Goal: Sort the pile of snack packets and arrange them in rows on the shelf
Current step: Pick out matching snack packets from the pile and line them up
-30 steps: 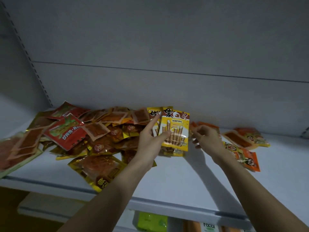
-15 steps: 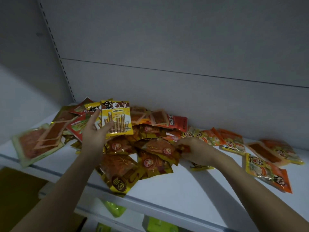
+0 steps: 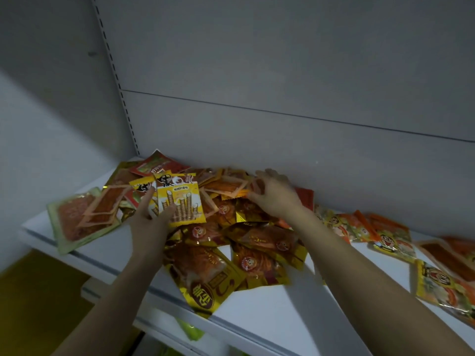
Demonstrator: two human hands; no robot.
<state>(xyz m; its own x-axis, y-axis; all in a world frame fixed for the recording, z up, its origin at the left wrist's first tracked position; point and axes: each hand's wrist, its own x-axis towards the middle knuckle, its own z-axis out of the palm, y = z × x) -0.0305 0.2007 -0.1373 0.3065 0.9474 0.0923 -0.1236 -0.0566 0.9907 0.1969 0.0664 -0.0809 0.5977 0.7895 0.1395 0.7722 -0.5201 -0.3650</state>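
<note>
A white metal shelf (image 3: 270, 312) with grey back panels carries a loose pile of glossy red, orange and yellow snack packets (image 3: 231, 242). The left hand (image 3: 149, 224) grips two yellow wafer-roll packets (image 3: 180, 199) upright over the pile. The right hand's (image 3: 275, 196) fingers pinch a small orange packet (image 3: 231, 188) near the back.

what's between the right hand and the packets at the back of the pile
Nothing visible. The right hand is already on the pile by the back wall, its fingers touching an orange packet. The left hand holds yellow packets off to the side, clear of it.
</note>
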